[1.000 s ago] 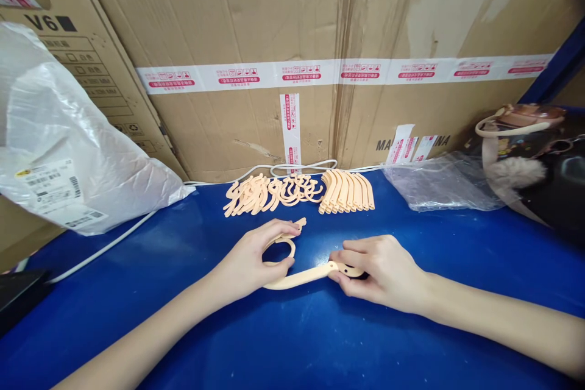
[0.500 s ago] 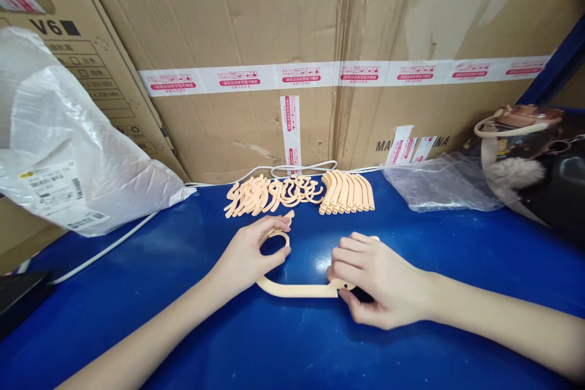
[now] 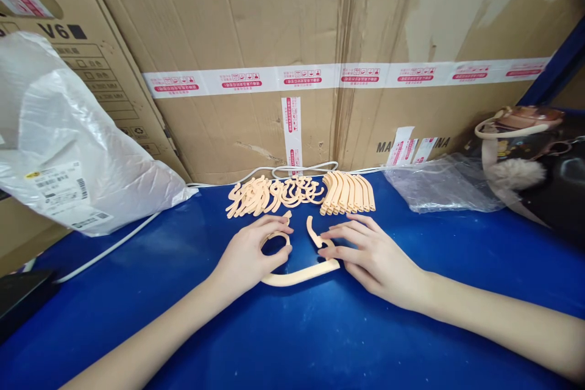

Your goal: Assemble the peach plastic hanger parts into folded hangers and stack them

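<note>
Since the earlier frame, the right end of the peach strap (image 3: pixel 299 274) has swung up and inward, so the piece now lies in a shallow U on the blue table (image 3: pixel 320 341) instead of stretched out flat. My right hand (image 3: pixel 365 256) has come forward with it; its fingers lie spread and nearly flat, pressing the strap's right arm down rather than pinching it. My left hand (image 3: pixel 249 256) curls loosely around the ring-shaped left end, thumb and forefinger touching the loop. I judge this to be the bending or shaping step, with both ends being brought toward each other. What follows likely calls for steady pressure from both sides, so the curve holds and the two tips line up. Just beyond my fingers lie a loose heap of hooked peach pieces (image 3: pixel 274 195) and a neat row of curved strips (image 3: pixel 350 192). Behind them a white cable (image 3: pixel 301 167) runs along the cardboard boxes (image 3: pixel 274 30), with a white plastic bag (image 3: pixel 68 146) far left and a clear bag (image 3: pixel 443 186) far right.
</note>
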{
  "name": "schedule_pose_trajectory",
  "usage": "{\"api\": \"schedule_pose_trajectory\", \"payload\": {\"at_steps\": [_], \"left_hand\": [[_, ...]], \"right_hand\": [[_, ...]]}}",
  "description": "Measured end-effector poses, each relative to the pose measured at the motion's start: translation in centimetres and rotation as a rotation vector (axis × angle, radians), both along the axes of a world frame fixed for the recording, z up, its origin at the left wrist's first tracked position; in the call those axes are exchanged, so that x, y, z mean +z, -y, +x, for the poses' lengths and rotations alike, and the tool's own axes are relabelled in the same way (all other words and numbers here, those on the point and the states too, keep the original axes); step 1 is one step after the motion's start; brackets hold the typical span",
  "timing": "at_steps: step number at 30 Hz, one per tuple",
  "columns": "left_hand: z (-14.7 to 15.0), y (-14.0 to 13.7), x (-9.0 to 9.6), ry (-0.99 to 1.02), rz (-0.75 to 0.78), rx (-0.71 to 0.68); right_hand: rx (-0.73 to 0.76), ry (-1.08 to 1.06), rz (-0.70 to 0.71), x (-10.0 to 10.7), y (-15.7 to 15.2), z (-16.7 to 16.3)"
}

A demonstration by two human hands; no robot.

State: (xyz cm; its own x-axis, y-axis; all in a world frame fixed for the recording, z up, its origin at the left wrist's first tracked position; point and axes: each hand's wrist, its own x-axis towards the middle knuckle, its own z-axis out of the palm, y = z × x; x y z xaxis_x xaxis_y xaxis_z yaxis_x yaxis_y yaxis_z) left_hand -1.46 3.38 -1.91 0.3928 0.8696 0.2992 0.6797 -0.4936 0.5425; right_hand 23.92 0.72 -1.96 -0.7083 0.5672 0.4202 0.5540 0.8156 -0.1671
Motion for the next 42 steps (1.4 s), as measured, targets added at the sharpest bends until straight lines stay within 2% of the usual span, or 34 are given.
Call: {"api": "schedule_pose_trajectory", "payload": {"at_steps": [7,15,19,27,37,42], "left_hand": [[0.4,0.9,0.0,-0.172,0.104,0.052],[0.1,0.8,-0.2,-0.280,0.188,0.039],[-0.1,0.8,-0.4,-0.307,0.232,0.006],[0.0,1.1,0.3,-0.319,0.240,-0.121],[0.3,1.3,0.4,-0.296,0.236,-0.229],[0.6,1.7,0.6,-0.309,0.233,-0.269]], "right_hand": [[0.224,-0.002,-0.142,0.5,0.5,-0.4],[0.294,-0.097,-0.275,0.5,1.0,-0.5],[0.302,-0.115,-0.286,0.3,0.9,-0.5],[0.121,-0.046,-0.194,0.3,0.3,-0.5],[0.034,-0.046,-0.116,-0.2,0.0,-0.4],[-0.137,-0.096,-0.083,-0.6,-0.2,-0.4]]}}
